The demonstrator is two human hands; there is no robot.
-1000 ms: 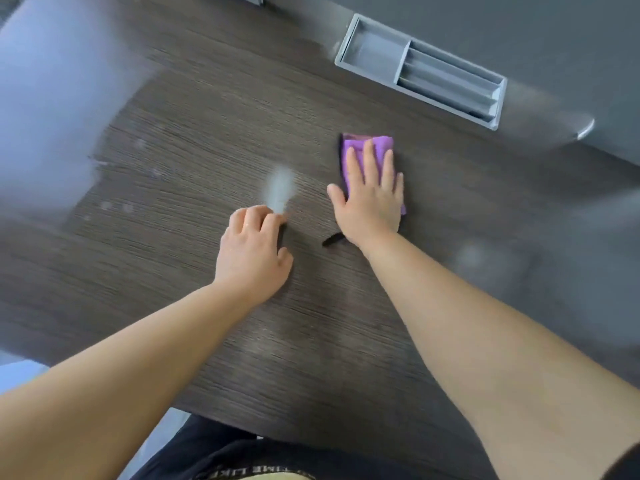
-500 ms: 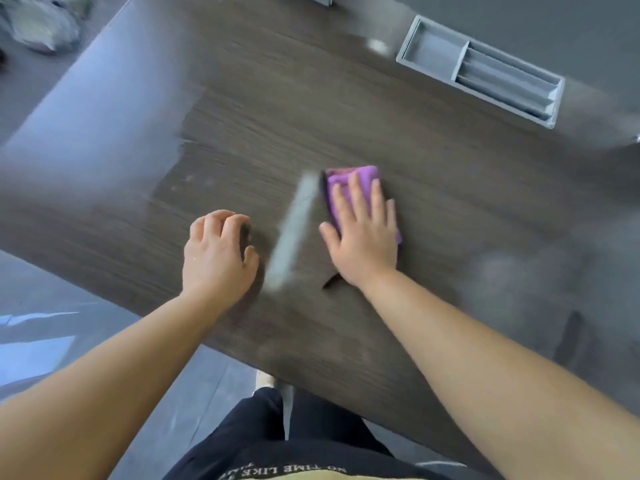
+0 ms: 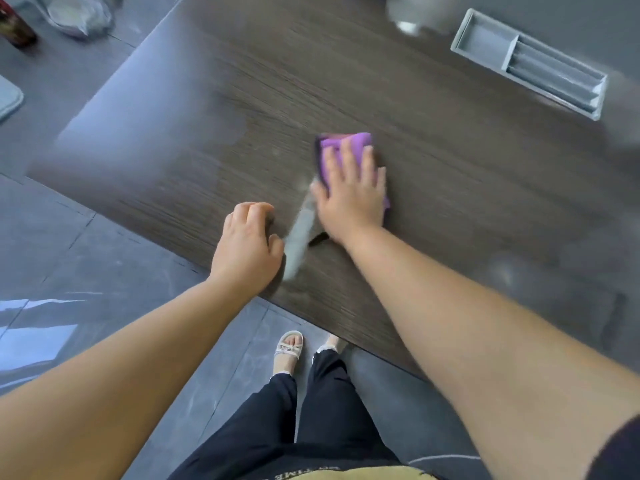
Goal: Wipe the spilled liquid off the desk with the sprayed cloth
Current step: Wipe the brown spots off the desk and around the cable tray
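Observation:
A purple cloth [image 3: 346,143] lies flat on the dark wood-grain desk [image 3: 450,174]. My right hand [image 3: 353,192] presses down on it with fingers spread, covering most of it. A pale wet streak [image 3: 299,237] runs along the desk between my two hands, down toward the near edge. My left hand [image 3: 247,247] rests on the desk near that edge, fingers curled under, holding nothing.
A grey plastic organiser tray [image 3: 533,60] sits at the desk's far right. A blurred round object [image 3: 408,15] stands at the back. Beyond the desk's left corner, the floor holds a bag [image 3: 74,12] and a dark bottle [image 3: 15,26]. My feet stand below the near edge.
My right hand has drawn the cloth back toward me and to the left along the desk. The wet streak has lengthened beside it. My view has pulled back, and my left hand has stayed curled.

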